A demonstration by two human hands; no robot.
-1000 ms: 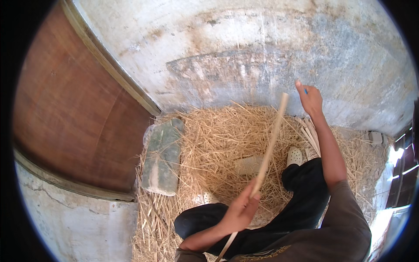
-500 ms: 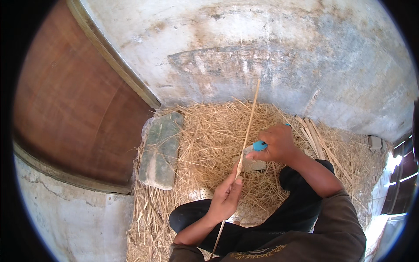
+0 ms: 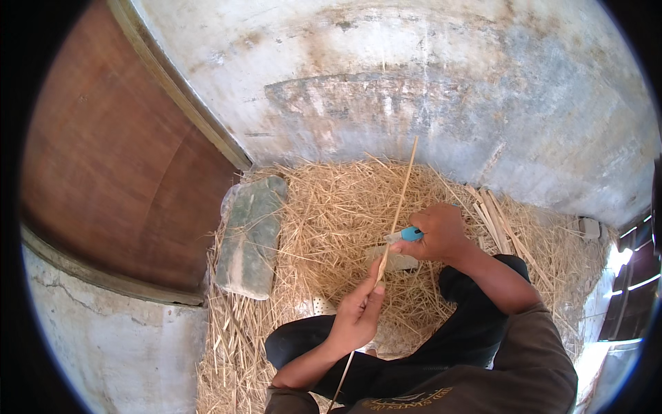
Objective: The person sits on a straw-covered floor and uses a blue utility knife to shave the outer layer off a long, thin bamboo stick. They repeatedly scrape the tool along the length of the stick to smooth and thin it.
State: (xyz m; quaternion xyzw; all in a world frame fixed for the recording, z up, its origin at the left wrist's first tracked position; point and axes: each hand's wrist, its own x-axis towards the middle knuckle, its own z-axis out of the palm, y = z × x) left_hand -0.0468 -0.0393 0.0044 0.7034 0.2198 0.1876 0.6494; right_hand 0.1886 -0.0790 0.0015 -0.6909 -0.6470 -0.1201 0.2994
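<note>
A long thin strip of pale wood, perhaps bamboo [image 3: 405,183], slants from near the wall down past my lap. My left hand [image 3: 357,314] pinches it around its middle, thumb on top. My right hand [image 3: 439,233] is closed around the blue handle of a utility knife [image 3: 412,234], whose short blade meets the strip just beyond my left fingers. A curl of shaved wood shows at that spot. Beneath the hands, a pale flat block [image 3: 400,261] lies on the shavings, partly covered by the strip.
Straw-like shavings [image 3: 324,207] cover the floor. A greenish wrapped slab [image 3: 252,238] lies at the left, near a brown door panel [image 3: 124,159]. Several split sticks [image 3: 498,217] rest at the right below the stained wall [image 3: 483,90]. My crossed legs [image 3: 441,345] are close below the hands.
My right hand has shifted slightly down, and the blade now touches the strip. The strip has slid a little toward me and tilted slightly right. My left hand keeps its hold.
</note>
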